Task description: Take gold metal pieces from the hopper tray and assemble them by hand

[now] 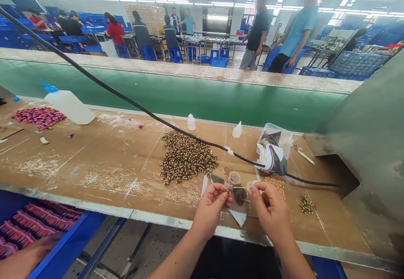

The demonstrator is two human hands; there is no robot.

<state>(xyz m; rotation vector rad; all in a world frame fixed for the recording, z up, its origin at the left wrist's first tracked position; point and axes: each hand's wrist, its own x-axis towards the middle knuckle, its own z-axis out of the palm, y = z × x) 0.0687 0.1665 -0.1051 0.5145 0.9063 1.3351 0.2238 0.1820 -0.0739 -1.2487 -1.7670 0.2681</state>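
Observation:
Just above the bench's front edge, my left hand [211, 207] pinches a small dark and gold piece [227, 192] between thumb and fingertips. To its right, my right hand [272, 206] has thumb and forefinger closed on the end of a thin pale stick [241, 187], whose other end reaches the small piece. Beneath and behind both hands lie a clear sheet and a small round clear cup [234, 178]. A large pile of dark and gold pieces [186, 156] sits beyond my left hand. Tan beads [275, 185] are heaped behind my right hand.
A black cable [126, 98] crosses above the bench. Small white bottles [191, 122], a clear bin [284, 138] and a large bottle [73, 107] stand along the back. Metal housing [372, 152] is at right. Another person's hand [38, 247] rests by a blue crate [67, 245] at lower left.

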